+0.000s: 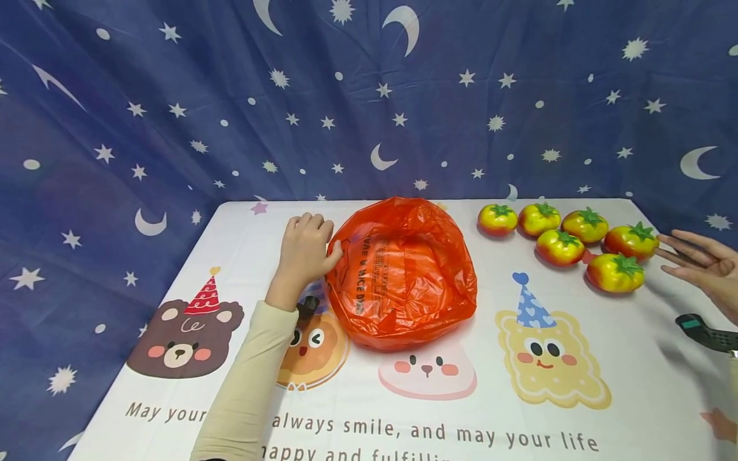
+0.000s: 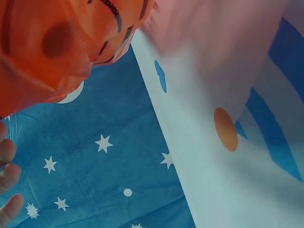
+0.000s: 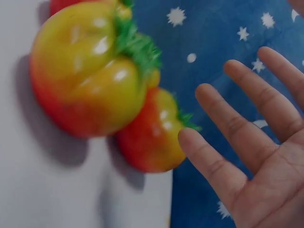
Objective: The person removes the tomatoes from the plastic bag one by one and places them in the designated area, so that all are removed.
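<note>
A red plastic bag [image 1: 403, 275] with black print stands with its wide mouth open at mid-table. My left hand [image 1: 308, 253] is at its left rim, the thumb over the edge and the other fingers curled outside, seeming to pinch the rim. In the left wrist view the bag [image 2: 42, 52] fills the upper left, and fingertips [image 2: 9, 178] show below it. My right hand [image 1: 706, 262], fingers spread and holding nothing, hovers beside the rightmost red-and-yellow toy tomatoes [image 1: 631, 242]. The right wrist view shows a near tomato [image 3: 85, 71] and another [image 3: 152, 133] by the index fingertip.
Several more toy tomatoes [image 1: 559, 248] with green leafy tops lie grouped at the table's back right. The white cartoon-printed tablecloth [image 1: 490, 397] covers the table. Behind it hangs a dark blue curtain [image 1: 323, 77] with moons and stars. A black wrist device [image 1: 706, 333] is at the right.
</note>
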`<action>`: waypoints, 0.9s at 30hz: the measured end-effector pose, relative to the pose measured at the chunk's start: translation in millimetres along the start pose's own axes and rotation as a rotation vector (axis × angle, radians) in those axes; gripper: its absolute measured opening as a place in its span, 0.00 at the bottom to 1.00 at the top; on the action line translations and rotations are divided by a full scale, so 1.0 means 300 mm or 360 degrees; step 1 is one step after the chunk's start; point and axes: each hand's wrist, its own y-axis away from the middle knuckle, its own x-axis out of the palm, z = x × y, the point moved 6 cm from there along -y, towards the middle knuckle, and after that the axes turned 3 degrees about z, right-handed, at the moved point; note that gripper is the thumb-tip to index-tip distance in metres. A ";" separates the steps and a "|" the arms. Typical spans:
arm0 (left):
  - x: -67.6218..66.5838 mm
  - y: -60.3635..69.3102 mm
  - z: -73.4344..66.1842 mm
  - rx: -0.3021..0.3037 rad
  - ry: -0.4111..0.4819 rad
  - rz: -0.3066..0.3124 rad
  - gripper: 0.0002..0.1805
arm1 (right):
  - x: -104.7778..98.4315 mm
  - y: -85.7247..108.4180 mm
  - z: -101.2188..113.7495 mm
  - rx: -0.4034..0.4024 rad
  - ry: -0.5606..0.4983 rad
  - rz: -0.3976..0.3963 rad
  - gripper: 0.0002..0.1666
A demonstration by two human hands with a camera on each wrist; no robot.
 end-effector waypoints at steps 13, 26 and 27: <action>-0.037 -0.041 0.032 -0.0055 0.0074 0.0013 0.19 | 0.110 -0.131 0.160 0.0074 0.0588 -0.0019 0.38; -0.124 -0.148 0.020 -0.0240 0.0275 0.0398 0.41 | 0.379 -0.297 0.306 0.0165 0.0767 0.0012 0.36; -0.131 -0.158 0.011 -0.0245 0.0264 0.0428 0.41 | 0.405 -0.306 0.317 0.0166 0.0783 0.0018 0.36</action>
